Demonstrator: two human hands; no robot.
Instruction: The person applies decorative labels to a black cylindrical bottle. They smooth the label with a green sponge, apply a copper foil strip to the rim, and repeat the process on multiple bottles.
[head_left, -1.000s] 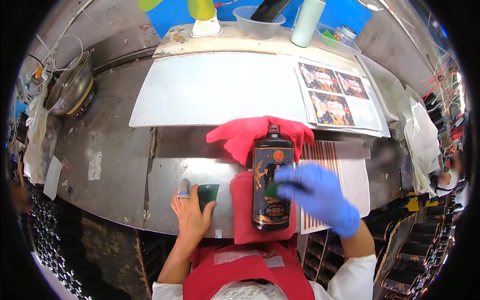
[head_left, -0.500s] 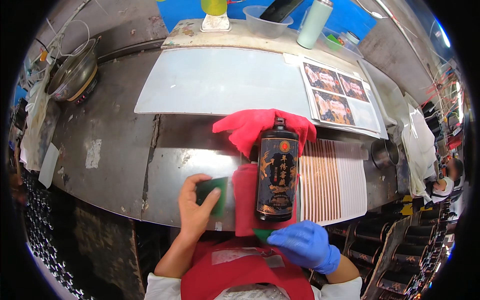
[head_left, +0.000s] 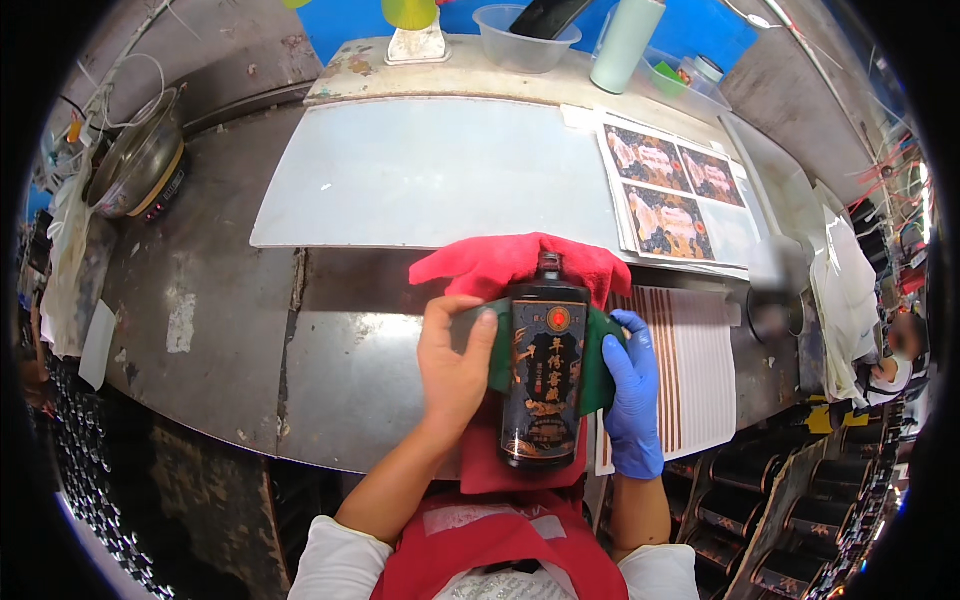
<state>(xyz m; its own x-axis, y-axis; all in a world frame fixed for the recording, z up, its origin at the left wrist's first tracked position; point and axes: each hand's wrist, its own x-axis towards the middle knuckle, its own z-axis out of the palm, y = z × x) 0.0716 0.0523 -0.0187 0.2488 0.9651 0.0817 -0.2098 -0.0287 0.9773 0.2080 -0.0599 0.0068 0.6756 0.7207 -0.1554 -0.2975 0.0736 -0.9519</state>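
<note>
A black bottle (head_left: 546, 380) with gold and orange decoration lies on its back on a red cloth (head_left: 480, 262), its neck pointing away from me. My bare left hand (head_left: 455, 350) grips a green squeegee card (head_left: 501, 345) between thumb and fingers, pressed against the bottle's left side. On the other side my right hand (head_left: 633, 395), in a blue glove, holds a second green squeegee card (head_left: 597, 360) against the bottle's right side. Parts of both cards are hidden behind the fingers and the bottle.
Right of the bottle lies a sheet of brown-and-white strips (head_left: 690, 370). A pale board (head_left: 430, 170) spans the back, with printed picture sheets (head_left: 665, 195) at its right. A metal pot (head_left: 778, 312) stands at right, a metal wok (head_left: 140, 160) at far left. Behind are a flask (head_left: 627, 45) and plastic tub (head_left: 525, 40).
Both hands have moved forward and inward with their green cards, from apart and nearer me to either side of the bottle. The bottle appears slightly lower and further left in view.
</note>
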